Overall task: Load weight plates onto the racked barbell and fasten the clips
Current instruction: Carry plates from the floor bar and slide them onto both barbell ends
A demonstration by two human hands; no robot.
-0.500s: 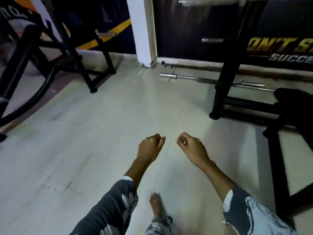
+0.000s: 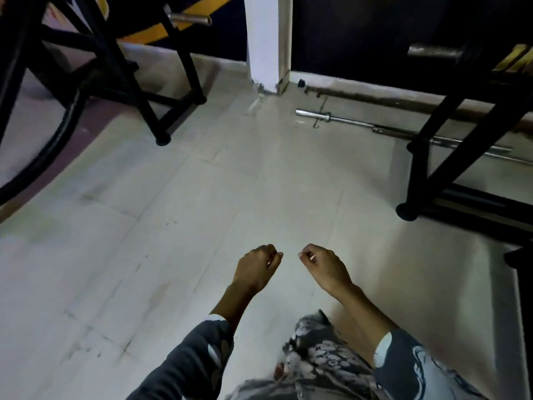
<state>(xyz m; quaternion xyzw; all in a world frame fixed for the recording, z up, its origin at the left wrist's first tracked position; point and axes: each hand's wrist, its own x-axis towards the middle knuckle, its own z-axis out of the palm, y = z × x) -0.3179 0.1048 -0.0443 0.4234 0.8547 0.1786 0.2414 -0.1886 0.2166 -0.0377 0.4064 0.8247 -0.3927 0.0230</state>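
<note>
My left hand (image 2: 255, 269) and my right hand (image 2: 323, 268) hang side by side over the pale floor, both loosely curled with nothing in them. A bare chrome barbell (image 2: 346, 119) lies on the floor near the far wall, running right behind a black rack leg. A steel bar end (image 2: 432, 51) pokes out from the black rack at the upper right. Another steel peg (image 2: 189, 19) shows on the black frame at the upper left. No weight plates or clips are in view.
A black stand (image 2: 161, 122) with angled legs occupies the upper left. A black rack base (image 2: 409, 209) stands at the right. A white pillar (image 2: 264, 41) rises at the far wall. My patterned trouser leg (image 2: 314, 356) shows at the bottom.
The view has moved closer to the far wall and tilted down. Both hands stay curled and close together. My bare foot has left view; a trouser leg shows instead.
</note>
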